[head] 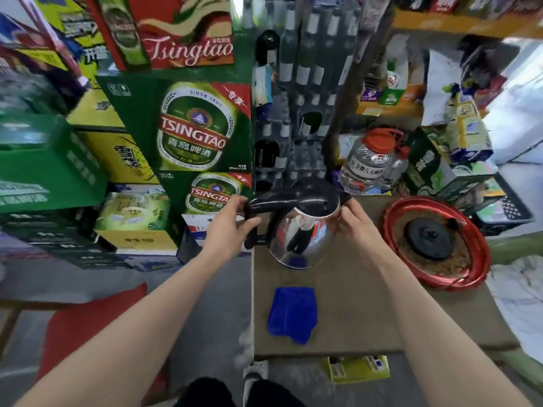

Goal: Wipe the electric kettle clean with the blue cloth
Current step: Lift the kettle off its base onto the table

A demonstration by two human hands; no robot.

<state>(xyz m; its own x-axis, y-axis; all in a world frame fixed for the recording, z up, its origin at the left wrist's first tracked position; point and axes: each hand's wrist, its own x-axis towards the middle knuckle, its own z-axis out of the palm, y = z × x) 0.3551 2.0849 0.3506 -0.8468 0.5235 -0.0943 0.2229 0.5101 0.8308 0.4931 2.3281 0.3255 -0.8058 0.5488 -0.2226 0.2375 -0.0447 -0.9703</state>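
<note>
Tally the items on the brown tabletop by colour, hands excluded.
Silver and black: 1, the electric kettle, held by the left hand and the right hand
Blue: 1, the blue cloth
Red: 1, the round tray
Black: 1, the kettle base on the tray
Total: 4

cloth (292, 313) before kettle (299, 230), tray (435, 245) right
</note>
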